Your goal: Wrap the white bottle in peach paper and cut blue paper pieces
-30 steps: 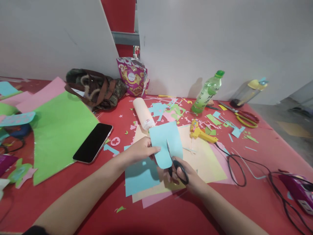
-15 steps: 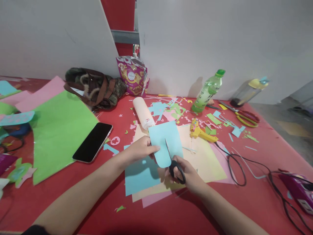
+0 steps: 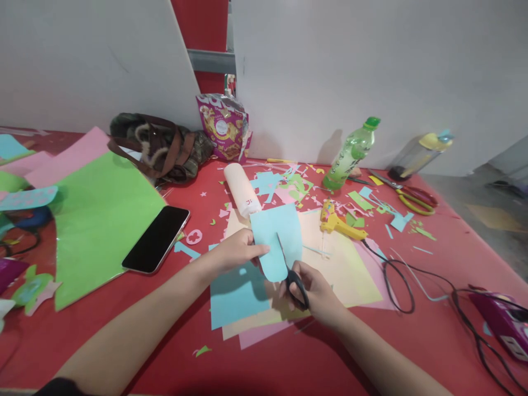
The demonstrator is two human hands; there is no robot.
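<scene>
My left hand (image 3: pixel 244 251) pinches the left edge of a light blue sheet of paper (image 3: pixel 266 228), thumb on top and fingers hidden beneath. The sheet has a rounded lower corner and is held above the table. In my right hand (image 3: pixel 315 289) is a pair of black-handled scissors (image 3: pixel 297 290), my fingers in the loops. Their blades lie against the blue paper, pointing up and slightly left, with a cut running along them. Under both hands lies a stack of coloured sheets (image 3: pixel 237 300) in blue, cream, yellow and pink.
A phone (image 3: pixel 157 240) lies left on a green sheet (image 3: pixel 94 220). Beyond the paper are a cream cylinder (image 3: pixel 241 190), paper scraps (image 3: pixel 268 182) and a yellow glue gun (image 3: pixel 340 224) with a black cable. A green bottle (image 3: pixel 350 154) and larger scissors (image 3: pixel 412 198) sit back right.
The blue paper's right part has bent and its edge shifted left. The scissors and my right hand have moved very slightly left. My left hand keeps its hold.
</scene>
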